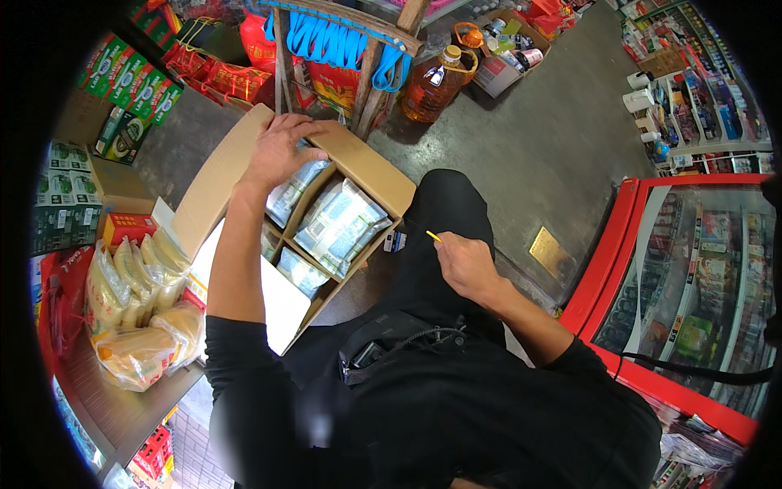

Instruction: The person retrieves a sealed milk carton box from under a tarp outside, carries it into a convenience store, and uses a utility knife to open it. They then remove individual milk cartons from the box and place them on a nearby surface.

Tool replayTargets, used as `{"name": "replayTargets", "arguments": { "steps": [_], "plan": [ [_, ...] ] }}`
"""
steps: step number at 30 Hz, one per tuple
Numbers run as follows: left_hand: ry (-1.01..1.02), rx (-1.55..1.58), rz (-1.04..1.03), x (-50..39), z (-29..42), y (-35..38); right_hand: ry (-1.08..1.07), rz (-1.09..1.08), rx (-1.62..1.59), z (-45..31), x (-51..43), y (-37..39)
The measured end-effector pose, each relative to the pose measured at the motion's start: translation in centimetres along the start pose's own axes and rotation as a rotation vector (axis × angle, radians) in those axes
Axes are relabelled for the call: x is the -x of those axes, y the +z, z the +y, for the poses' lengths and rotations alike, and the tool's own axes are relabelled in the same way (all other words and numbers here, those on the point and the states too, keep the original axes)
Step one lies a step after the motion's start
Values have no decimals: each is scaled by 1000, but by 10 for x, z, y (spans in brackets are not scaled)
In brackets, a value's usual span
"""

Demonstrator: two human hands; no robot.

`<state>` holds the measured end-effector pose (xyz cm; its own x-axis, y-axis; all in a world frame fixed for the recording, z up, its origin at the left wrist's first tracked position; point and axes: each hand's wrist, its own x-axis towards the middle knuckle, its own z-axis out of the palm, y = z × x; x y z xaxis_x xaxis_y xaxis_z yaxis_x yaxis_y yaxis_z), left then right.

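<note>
An open cardboard box (372,165) stands in front of me, tilted to my view, with its flaps folded out. Cardboard dividers split its inside into compartments. Plastic-wrapped packets in pale blue and white (342,220) fill the compartments I can see; my forearm hides part of the box. My left hand (284,147) grips the far edge of the box, its thumb reaching inside over a packet. Above my right thigh, my right hand (467,263) is closed around a thin yellow-handled tool (434,236). Only the tool's yellow end shows clearly.
Left of the box, bagged grain (137,281) lies on a counter (116,409). A wooden stool (366,85) with blue straps and a large oil jug (431,85) stand beyond it. To the right is a red-framed glass display cooler (611,269).
</note>
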<state>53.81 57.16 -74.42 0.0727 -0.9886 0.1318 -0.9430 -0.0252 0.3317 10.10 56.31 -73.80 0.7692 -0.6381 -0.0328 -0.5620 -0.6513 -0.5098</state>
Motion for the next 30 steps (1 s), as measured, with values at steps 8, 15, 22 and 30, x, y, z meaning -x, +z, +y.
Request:
{"name": "replayTargets", "arguments": {
  "steps": [8, 15, 22, 30],
  "plan": [
    [1, 19, 73, 3, -3, 6, -95, 170, 0, -28, -23, 16],
    [-57, 88, 90, 4, -1, 7, -161, 166, 70, -31, -20, 4],
    [-133, 119, 63, 5, 6, 2, -198, 162, 119, -42, -44, 7],
    [-147, 127, 59, 7, 5, -1, -187, 140, 204, -59, -81, 7]
  ]
}}
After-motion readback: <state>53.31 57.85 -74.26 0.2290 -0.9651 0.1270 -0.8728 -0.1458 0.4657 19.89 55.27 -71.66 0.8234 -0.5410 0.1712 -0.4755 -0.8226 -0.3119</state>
